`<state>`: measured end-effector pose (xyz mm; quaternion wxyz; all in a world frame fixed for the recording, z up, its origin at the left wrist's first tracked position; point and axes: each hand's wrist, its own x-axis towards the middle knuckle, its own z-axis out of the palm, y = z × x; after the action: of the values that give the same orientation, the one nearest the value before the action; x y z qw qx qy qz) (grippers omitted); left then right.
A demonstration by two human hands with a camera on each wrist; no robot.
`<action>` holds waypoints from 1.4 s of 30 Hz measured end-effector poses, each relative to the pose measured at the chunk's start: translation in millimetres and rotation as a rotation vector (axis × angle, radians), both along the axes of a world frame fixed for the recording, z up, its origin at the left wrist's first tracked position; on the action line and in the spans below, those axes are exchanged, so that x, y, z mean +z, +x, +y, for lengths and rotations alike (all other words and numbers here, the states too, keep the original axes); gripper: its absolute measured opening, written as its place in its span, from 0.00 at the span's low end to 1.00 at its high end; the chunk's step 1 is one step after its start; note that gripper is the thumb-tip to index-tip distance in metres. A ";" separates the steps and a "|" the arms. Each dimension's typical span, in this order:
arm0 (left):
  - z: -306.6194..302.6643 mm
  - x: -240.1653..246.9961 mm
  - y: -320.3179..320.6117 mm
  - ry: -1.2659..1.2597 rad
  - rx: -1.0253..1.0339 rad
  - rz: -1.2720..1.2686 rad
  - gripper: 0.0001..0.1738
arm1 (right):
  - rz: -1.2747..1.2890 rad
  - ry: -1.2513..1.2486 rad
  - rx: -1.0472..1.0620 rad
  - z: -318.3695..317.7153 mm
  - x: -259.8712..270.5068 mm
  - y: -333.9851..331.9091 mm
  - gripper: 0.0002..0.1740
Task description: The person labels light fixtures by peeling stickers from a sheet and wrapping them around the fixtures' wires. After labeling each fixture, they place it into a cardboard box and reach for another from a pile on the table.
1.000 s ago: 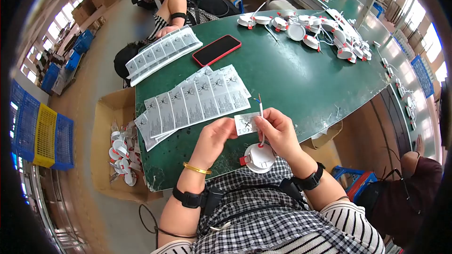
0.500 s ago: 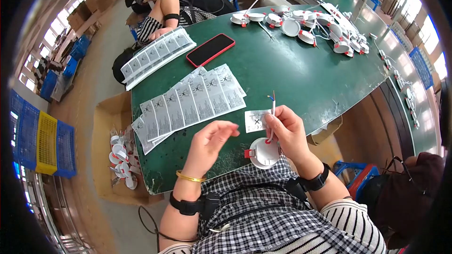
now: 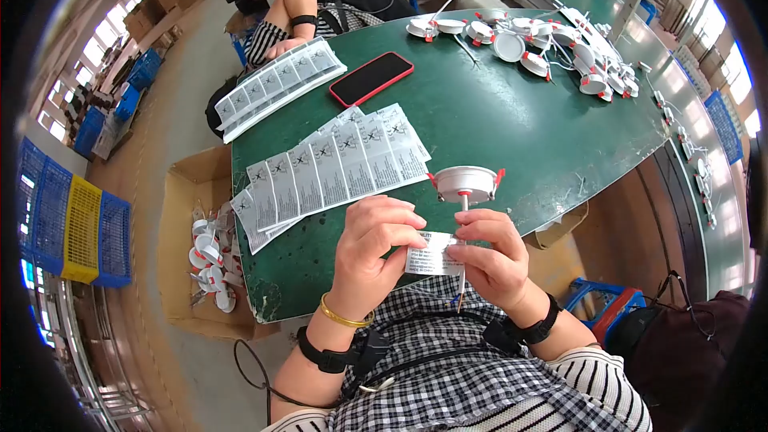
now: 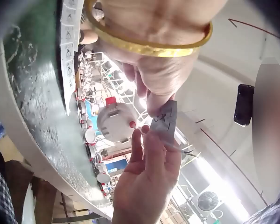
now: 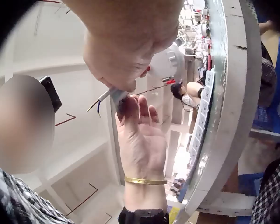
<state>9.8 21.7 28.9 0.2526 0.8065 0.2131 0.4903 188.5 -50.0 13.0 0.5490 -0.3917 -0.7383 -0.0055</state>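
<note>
A small printed label (image 3: 432, 256) is stretched between both hands in front of the apron. The left hand (image 3: 372, 250) pinches its left end between thumb and forefinger. At its right end, the right hand (image 3: 494, 260) pinches the label against the white cable (image 3: 463, 206) of a round white lamp (image 3: 466, 182). The lamp sits above the fingers with a red clip on each side, and the cable's bare wire ends point down. In the left wrist view the label (image 4: 164, 122) shows a crossed-out symbol beside the lamp (image 4: 116, 122).
Overlapping label sheets (image 3: 336, 164) lie on the green table (image 3: 528, 144), with a red-edged phone (image 3: 371, 79) and another label stack (image 3: 280, 88) behind. Many lamps (image 3: 534, 64) are heaped at the back right. A cardboard box (image 3: 192, 304) with lamps stands left; people sit nearby.
The lamp has swung from below the right hand to above it, its wires now pointing down. The left hand, empty half a second ago, has come back and pinches the label's free end.
</note>
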 end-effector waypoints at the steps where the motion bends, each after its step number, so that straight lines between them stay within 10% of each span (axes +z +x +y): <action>1: 0.7 -1.1 -1.2 0.008 -0.005 -0.007 0.17 | 0.000 0.002 0.003 -0.8 -0.7 0.2 0.20; 15: -8.8 0.1 -0.9 0.145 0.005 0.167 0.12 | 0.050 -0.035 0.106 5.2 -6.0 3.2 0.16; 24: -8.9 7.2 -16.9 -0.346 -0.053 -0.054 0.09 | 0.161 -0.360 0.258 23.1 6.3 22.5 0.12; 34: -6.4 26.6 -192.9 -0.458 0.865 -0.031 0.11 | -0.130 -0.458 -0.767 159.2 -52.5 245.2 0.21; 42: 21.7 -28.6 -287.3 -0.507 1.394 0.220 0.19 | -0.332 -0.539 -0.989 237.3 -48.3 315.0 0.22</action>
<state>-277.6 43.4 0.3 0.0388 0.4462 0.8049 0.3893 503.6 187.2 -35.4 0.2393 -0.8093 -0.5194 -0.1341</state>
